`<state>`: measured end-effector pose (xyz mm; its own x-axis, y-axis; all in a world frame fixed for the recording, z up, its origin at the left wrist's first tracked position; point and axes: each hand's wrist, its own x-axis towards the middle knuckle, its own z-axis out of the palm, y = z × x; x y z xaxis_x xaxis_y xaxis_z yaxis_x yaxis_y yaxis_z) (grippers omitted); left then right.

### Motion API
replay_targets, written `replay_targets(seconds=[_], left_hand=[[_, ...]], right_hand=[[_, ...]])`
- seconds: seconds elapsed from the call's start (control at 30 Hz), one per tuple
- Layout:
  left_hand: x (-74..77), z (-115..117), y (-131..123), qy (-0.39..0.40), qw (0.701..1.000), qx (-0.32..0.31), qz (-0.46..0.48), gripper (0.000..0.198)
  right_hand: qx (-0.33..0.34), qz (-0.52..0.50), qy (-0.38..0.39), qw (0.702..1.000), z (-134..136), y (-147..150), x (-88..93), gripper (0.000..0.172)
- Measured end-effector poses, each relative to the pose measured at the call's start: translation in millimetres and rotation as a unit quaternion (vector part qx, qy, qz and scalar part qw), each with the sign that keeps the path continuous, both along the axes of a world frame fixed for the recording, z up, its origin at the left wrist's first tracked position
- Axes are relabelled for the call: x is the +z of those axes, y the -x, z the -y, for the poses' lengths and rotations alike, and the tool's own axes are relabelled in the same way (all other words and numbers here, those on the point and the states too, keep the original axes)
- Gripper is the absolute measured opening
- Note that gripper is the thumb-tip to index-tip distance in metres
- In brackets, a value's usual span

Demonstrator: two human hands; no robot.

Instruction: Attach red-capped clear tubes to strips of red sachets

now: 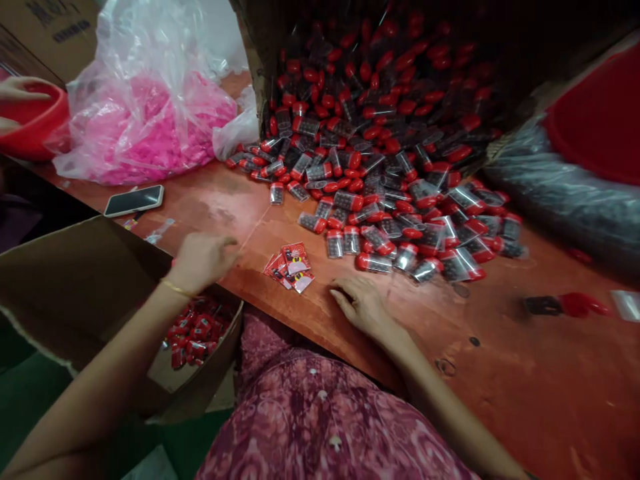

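My left hand (205, 259) hovers over the table's near edge, beside the open carton, its fingers loosely bent and somewhat apart. Nothing shows in it. My right hand (364, 303) rests on the table with thumb and fingers apart, holding nothing visible. Between the hands lies a small fanned stack of red printed cards (296, 264). Beyond the right hand spreads a heap of small clear containers with red ends and dark contents (373, 200), spilling from a box on its side. Below my left arm, the cardboard carton (100, 280) contains several red packets (197, 337).
A phone (134, 201) lies at the left by a clear bag of pink pieces (155, 127). Another person's hand (23, 90) reaches into a red basin (37, 127). At right are a filled plastic bag (565, 180), a red-and-black item (567, 305) and a rubber band (445, 367).
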<state>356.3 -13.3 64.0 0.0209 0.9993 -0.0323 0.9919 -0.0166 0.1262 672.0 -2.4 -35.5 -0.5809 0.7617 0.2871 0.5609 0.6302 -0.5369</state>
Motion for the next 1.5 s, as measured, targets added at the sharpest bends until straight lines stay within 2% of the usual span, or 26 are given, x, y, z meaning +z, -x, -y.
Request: replay_targets(seconds=[0.1,0.17,0.3,0.4,0.5,0.6,0.7,0.77,0.8,0.87,1.0,1.07,1.1,1.2,1.27,1.4,1.47,1.5], left_hand=[[-23.5,-20,-52,-0.042,0.995,-0.082,0.038,0.039],[-42.4,-30,-73,-0.014,0.994,-0.09,0.052,0.037],[-73.1,-38,-79,0.025,0.995,-0.032,0.094,0.028],[-82.4,-39,-71,0.013,0.992,-0.013,0.126,0.022],[-76.3,-41,-68,0.016,0.984,-0.01,0.177,0.022],[-57.2,-39,-74,-0.009,0.97,-0.007,0.241,0.026],[-37.3,-31,-88,-0.043,0.963,-0.019,0.264,0.027],[-29.1,-24,-99,-0.048,0.961,-0.012,0.272,0.029],[-26.8,-21,-104,-0.047,0.96,-0.004,0.278,0.03],[-24.4,-13,-112,-0.043,0.956,0.016,0.29,0.032],[-23.4,5,-122,-0.044,0.943,0.107,0.312,0.042],[-26.0,14,-127,-0.004,0.922,0.158,0.354,0.048],[-28.7,18,-130,0.034,0.901,0.179,0.394,0.052],[-42.2,24,-146,0.134,0.8,0.228,0.539,0.06],[-53.2,22,-158,0.113,0.754,0.248,0.598,0.053],[-67.6,16,-175,0.005,0.718,0.248,0.65,0.036],[-68.3,15,-179,0.021,0.681,0.254,0.686,0.033],[-67.5,15,-181,0.042,0.652,0.261,0.711,0.032]], right_hand=[[0.005,0.003,0.007,1.0,3,8,0.3,0.018],[0.009,0.007,0.017,1.0,6,9,0.3,0.018],[0.004,-0.015,0.032,0.999,12,5,-2.6,0.019],[-0.006,-0.038,0.04,0.998,13,2,-5.3,0.019],[-0.021,-0.065,0.075,0.995,11,8,-4.9,0.02],[-0.076,-0.153,0.163,0.972,4,23,0.1,0.023],[-0.137,-0.303,0.284,0.899,-8,43,9.9,0.034],[-0.135,-0.372,0.348,0.85,-17,54,17.4,0.037],[-0.128,-0.391,0.364,0.836,-21,58,20.7,0.036],[-0.118,-0.409,0.364,0.829,-25,62,25.6,0.032],[-0.122,-0.404,0.326,0.846,-20,56,26.1,0.03],[-0.133,-0.386,0.315,0.857,-14,47,23.6,0.031],[-0.139,-0.376,0.306,0.864,-11,43,22.4,0.03],[-0.144,-0.35,0.266,0.886,-2,30,21.3,0.028],[-0.147,-0.327,0.239,0.902,3,25,22.1,0.028],[-0.174,-0.258,0.186,0.932,10,22,20.1,0.031],[-0.189,-0.23,0.162,0.941,11,23,16.3,0.033],[-0.196,-0.219,0.152,0.944,11,24,14.5,0.034]])
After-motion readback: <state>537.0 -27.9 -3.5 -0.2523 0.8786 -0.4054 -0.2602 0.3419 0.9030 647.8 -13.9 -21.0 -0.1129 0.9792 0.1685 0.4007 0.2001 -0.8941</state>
